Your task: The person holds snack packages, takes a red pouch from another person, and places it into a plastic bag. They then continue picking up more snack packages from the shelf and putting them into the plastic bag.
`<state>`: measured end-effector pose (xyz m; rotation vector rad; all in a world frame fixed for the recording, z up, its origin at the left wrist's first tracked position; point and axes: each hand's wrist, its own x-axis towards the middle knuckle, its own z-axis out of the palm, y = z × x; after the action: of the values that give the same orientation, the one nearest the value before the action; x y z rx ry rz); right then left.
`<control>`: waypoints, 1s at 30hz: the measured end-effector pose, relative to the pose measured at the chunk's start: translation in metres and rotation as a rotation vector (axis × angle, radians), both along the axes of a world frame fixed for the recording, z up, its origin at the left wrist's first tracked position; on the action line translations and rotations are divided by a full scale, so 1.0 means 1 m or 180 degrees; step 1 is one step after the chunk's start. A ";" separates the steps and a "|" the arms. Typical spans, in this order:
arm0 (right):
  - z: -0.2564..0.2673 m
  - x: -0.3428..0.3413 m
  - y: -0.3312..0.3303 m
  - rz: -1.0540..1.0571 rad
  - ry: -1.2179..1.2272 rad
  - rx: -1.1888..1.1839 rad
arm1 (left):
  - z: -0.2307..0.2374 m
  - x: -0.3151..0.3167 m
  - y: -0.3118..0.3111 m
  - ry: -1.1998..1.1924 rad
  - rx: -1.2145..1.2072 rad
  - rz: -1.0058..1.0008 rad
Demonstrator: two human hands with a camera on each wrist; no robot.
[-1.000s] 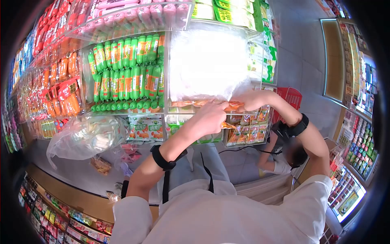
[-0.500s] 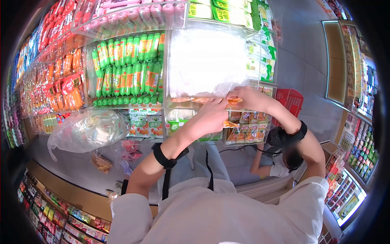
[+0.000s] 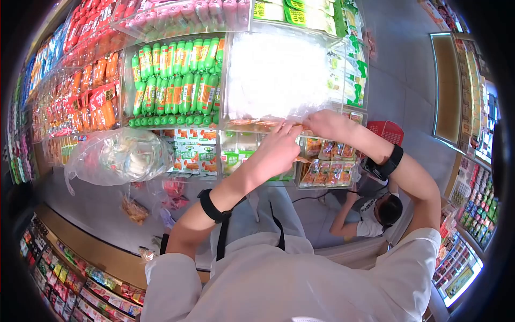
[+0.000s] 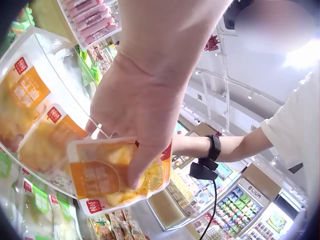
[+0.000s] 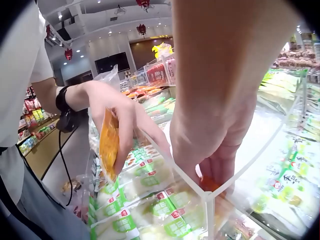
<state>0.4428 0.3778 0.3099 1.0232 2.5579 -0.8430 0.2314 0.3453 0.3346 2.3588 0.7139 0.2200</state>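
My left hand (image 3: 273, 151) reaches over the front wall of a clear bin (image 5: 209, 217). Its thumb clamps an orange-and-yellow snack packet (image 4: 117, 175) against the hand, outside the wall. Over the rim, its other fingers extend towards more orange packets (image 4: 35, 95) standing in a row just inside. At the bin's front right corner, my right hand (image 3: 328, 124) dips behind the wall, fingers bent around a bit of orange packet (image 5: 211, 184); most of that packet is hidden. Glaring white plastic (image 3: 276, 75) fills the bin behind the row.
Green-wrapped sausages (image 3: 179, 80) fill the bin to the left. A stuffed clear plastic bag (image 3: 126, 158) hangs at the front left. Small packs (image 3: 327, 170) sit in lower bins. At the right are a red basket (image 3: 387, 132) and a crouching person (image 3: 370, 214).
The orange packet at my right hand, seen above the rim before, is now mostly hidden. My left fingers have straightened along the rim. The crouching person has shifted.
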 end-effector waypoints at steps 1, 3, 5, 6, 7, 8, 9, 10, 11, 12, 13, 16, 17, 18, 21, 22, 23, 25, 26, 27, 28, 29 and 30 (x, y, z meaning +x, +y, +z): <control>0.002 -0.001 -0.001 0.0032 0.0045 0.0056 | 0.005 -0.001 -0.004 0.0153 0.0112 0.0029; 0.014 -0.001 -0.002 -0.0131 -0.0127 -0.0062 | 0.014 -0.004 -0.010 0.0461 0.0336 0.0107; 0.024 -0.003 -0.004 -0.0258 -0.0111 -0.0123 | 0.013 -0.006 -0.014 0.0398 0.0476 0.0172; 0.026 -0.001 -0.005 -0.0303 -0.0012 -0.0121 | 0.011 -0.006 -0.016 0.0368 0.0553 0.0203; 0.028 0.000 -0.005 -0.0348 0.0084 -0.0119 | 0.008 -0.005 -0.017 0.0372 0.0525 0.0217; 0.028 0.002 -0.004 -0.0357 0.0043 -0.0208 | 0.005 -0.003 -0.017 0.0375 0.0490 0.0238; 0.026 0.003 -0.001 -0.0354 0.0006 -0.0300 | 0.002 -0.002 -0.017 0.0383 0.0451 0.0270; 0.025 0.002 0.001 -0.0336 -0.0028 -0.0391 | -0.001 0.000 -0.016 0.0364 0.0379 0.0287; 0.023 0.001 0.002 -0.0246 -0.0040 -0.0311 | -0.003 0.000 -0.015 0.0354 0.0307 0.0311; 0.020 -0.002 0.002 -0.0163 -0.0045 -0.0231 | -0.005 -0.001 -0.015 0.0347 0.0235 0.0330; 0.017 -0.004 0.002 -0.0088 -0.0050 -0.0144 | -0.006 -0.001 -0.017 0.0377 0.0232 0.0357; 0.010 -0.006 0.003 0.0079 0.0020 -0.0100 | -0.006 -0.001 -0.021 0.0309 0.0360 0.0460; 0.012 -0.003 0.001 -0.0001 0.0039 -0.0191 | -0.006 -0.002 -0.024 0.0211 0.0472 0.0532; 0.024 -0.005 0.000 -0.0088 0.0058 -0.0277 | -0.003 -0.003 -0.026 0.0114 0.0590 0.0598; 0.046 -0.002 -0.008 -0.0310 0.0236 -0.0312 | 0.005 -0.006 -0.032 0.0143 0.0697 0.0565; 0.049 0.001 -0.011 -0.0373 0.0306 -0.0302 | 0.004 -0.005 -0.033 0.0153 0.0668 0.0583; 0.050 0.002 -0.014 -0.0414 0.0235 -0.0309 | 0.002 -0.004 -0.033 0.0159 0.0634 0.0598; 0.053 0.005 -0.019 -0.0495 0.0100 -0.0315 | 0.002 0.000 -0.030 0.0235 0.0515 0.0575; 0.054 0.002 -0.017 -0.0637 -0.0033 -0.0540 | 0.002 0.001 -0.027 0.0312 0.0431 0.0534; 0.056 -0.003 -0.013 -0.0790 -0.0160 -0.0771 | 0.004 0.001 -0.025 0.0394 0.0344 0.0479; 0.057 -0.005 -0.009 -0.0950 -0.0280 -0.1000 | 0.005 -0.001 -0.023 -0.0039 0.0092 0.0562; 0.050 -0.002 -0.008 -0.1194 0.0220 -0.1206 | 0.007 -0.007 -0.019 -0.0469 -0.0153 0.0628; 0.048 -0.002 -0.007 -0.1072 0.0216 -0.1076 | 0.011 -0.013 -0.016 -0.0897 -0.0398 0.0682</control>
<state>0.4413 0.3711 0.3582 1.3463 2.2136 -1.3617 0.2181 0.3297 0.3458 2.0773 0.8149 0.5714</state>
